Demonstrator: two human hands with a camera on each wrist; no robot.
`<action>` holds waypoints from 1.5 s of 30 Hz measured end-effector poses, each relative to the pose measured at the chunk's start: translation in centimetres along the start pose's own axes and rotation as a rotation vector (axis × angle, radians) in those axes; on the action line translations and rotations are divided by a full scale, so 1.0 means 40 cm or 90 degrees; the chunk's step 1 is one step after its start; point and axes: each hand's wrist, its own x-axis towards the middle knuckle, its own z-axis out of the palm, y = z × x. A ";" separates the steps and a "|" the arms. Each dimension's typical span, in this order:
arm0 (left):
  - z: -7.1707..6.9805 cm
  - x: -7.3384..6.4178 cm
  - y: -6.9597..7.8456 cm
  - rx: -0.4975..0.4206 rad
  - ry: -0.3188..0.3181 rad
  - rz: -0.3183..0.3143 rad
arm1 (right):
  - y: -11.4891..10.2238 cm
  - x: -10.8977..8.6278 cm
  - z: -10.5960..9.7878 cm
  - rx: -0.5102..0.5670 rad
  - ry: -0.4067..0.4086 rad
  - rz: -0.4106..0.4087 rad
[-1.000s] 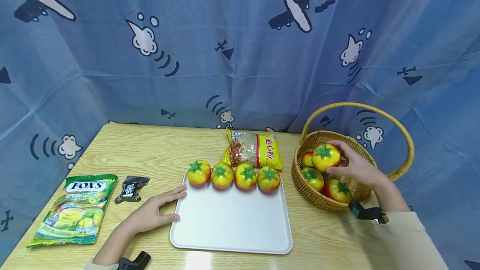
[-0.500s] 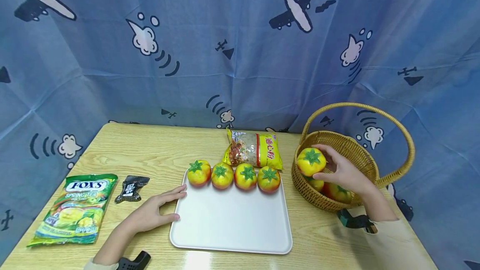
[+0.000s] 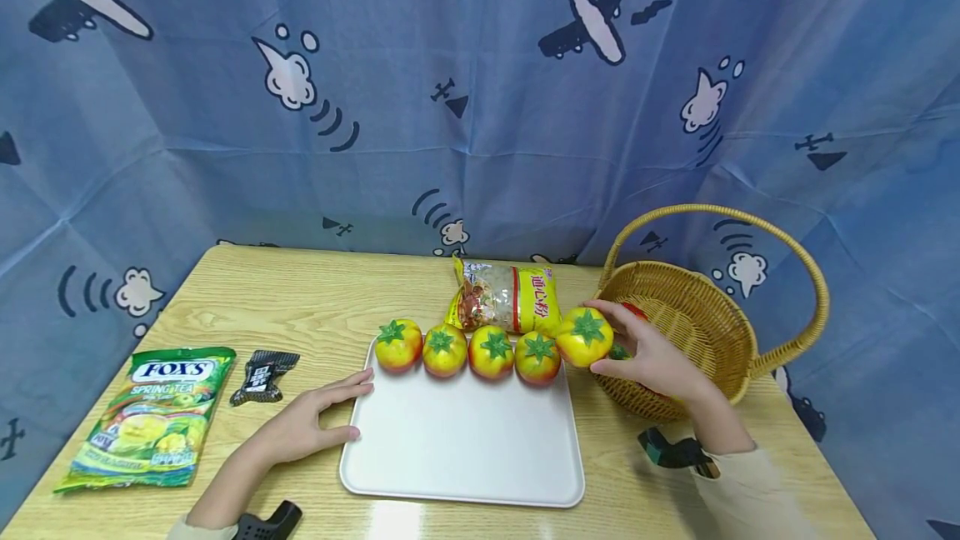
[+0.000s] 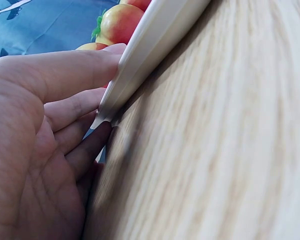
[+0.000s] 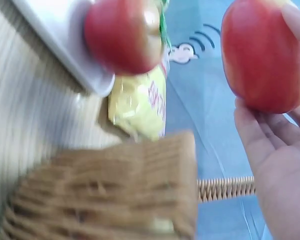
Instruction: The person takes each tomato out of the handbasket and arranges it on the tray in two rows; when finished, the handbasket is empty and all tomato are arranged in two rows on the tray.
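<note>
My right hand (image 3: 648, 357) pinches a red-and-yellow toy tomato (image 3: 585, 337) with a green star-shaped top, fingers behind it and thumb in front. It is in the air between the basket and the tray's far right corner; the right wrist view shows its red underside (image 5: 265, 60). Along the far edge of the white tray (image 3: 465, 448) several like tomatoes (image 3: 491, 353) stand in a row. My left hand (image 3: 303, 423) rests at the tray's left edge, fingers extended. In the left wrist view, its fingertips touch the tray rim (image 4: 135, 65).
A wicker basket (image 3: 705, 315) with a tall handle stands at the right, more tomatoes in it partly hidden by my right hand. Behind the tray lies a yellow pasta bag (image 3: 506, 298). To the left are a green candy bag (image 3: 150, 419) and a small black packet (image 3: 264, 377).
My right hand has lifted the tomato out of the basket and carried it left towards the tray's far right corner. The left hand and the tray have stayed put.
</note>
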 end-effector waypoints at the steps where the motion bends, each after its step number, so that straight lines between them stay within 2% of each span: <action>1: 0.000 0.001 0.000 -0.001 -0.001 0.000 | -0.002 0.003 0.008 0.000 -0.002 -0.006; 14: -0.002 0.006 0.001 -0.005 -0.005 0.000 | -0.026 0.030 0.150 0.077 -0.048 -0.050; 22: 0.001 0.008 0.001 -0.004 -0.003 0.002 | -0.048 0.059 0.246 0.133 -0.102 -0.030; 36: -0.004 0.000 0.000 0.013 0.008 0.012 | -0.109 0.135 0.363 0.071 -0.197 -0.055; 45: -0.001 0.000 -0.003 0.013 0.004 0.010 | -0.135 0.179 0.430 -0.082 -0.260 -0.071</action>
